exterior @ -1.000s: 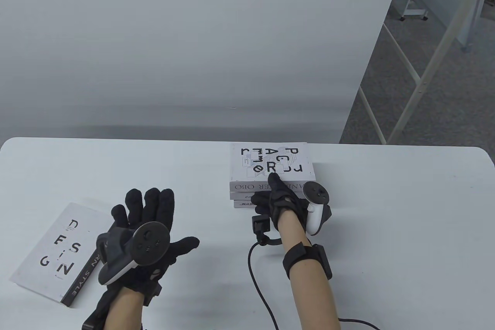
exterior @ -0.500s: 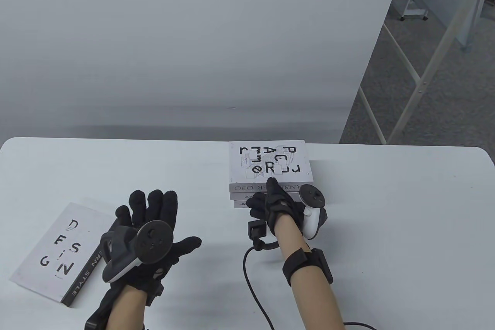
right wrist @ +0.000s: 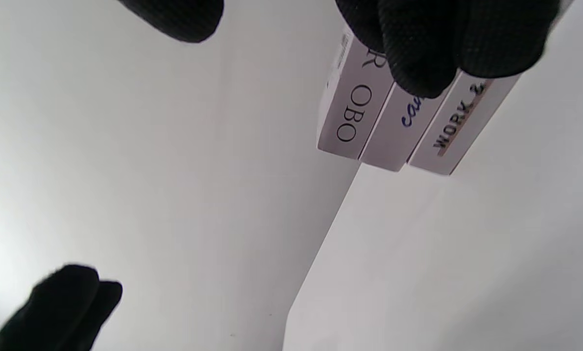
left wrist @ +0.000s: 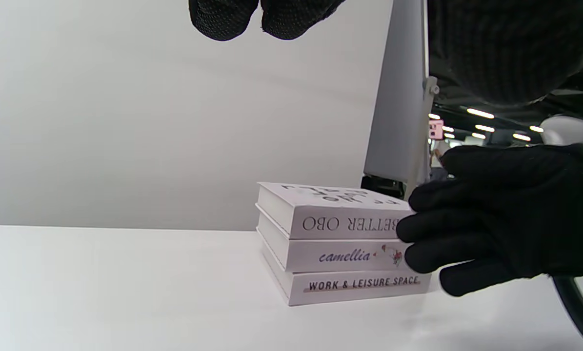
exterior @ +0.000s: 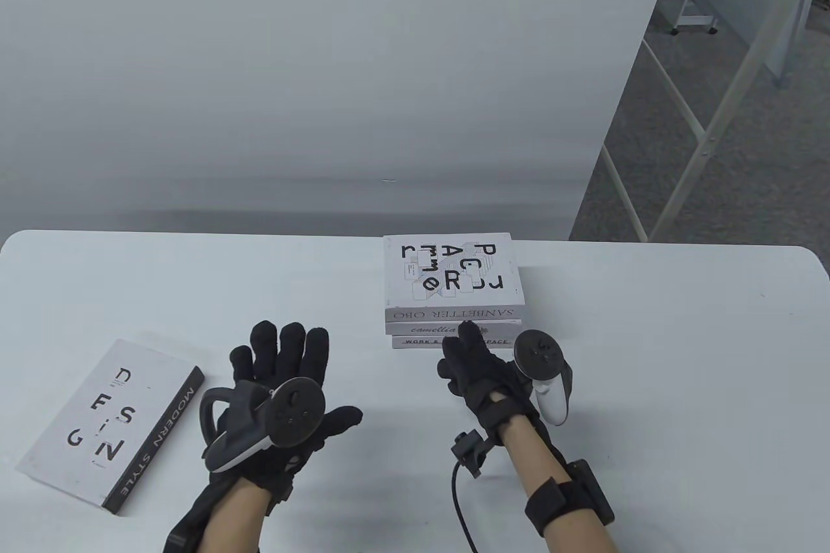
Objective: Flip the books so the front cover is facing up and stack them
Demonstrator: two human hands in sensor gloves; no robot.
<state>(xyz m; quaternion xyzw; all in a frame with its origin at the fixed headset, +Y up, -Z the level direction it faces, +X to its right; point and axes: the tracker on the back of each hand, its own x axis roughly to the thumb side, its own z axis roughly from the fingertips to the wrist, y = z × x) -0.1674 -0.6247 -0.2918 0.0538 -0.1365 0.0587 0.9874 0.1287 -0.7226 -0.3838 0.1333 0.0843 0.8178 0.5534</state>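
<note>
**Pulling back from the stack, one book left to go**

Drawing your right hand (exterior: 483, 378) toward the lower edge of the table view, you have taken its fingertip off the top cover, and it now sits just in front of the spines, fingers loosely curled, holding nothing. Whether the fingertips touch the spines, the pictures do not settle. The three-high stack of white hardcover books (exterior: 452, 281) stands right of centre on the white table (exterior: 648, 384), squarer than half a second ago, its spines now readable. That suggests the aligning is finished.

Your left hand (exterior: 285, 384) has drifted rightward to lower centre, fingers spread wide, palm down, gripping nothing. The white book with scattered black letters and a dark spine (exterior: 110, 423) lies flat at lower left, well apart from the stack, lettered cover up. It looks like the last one to carry over.
</note>
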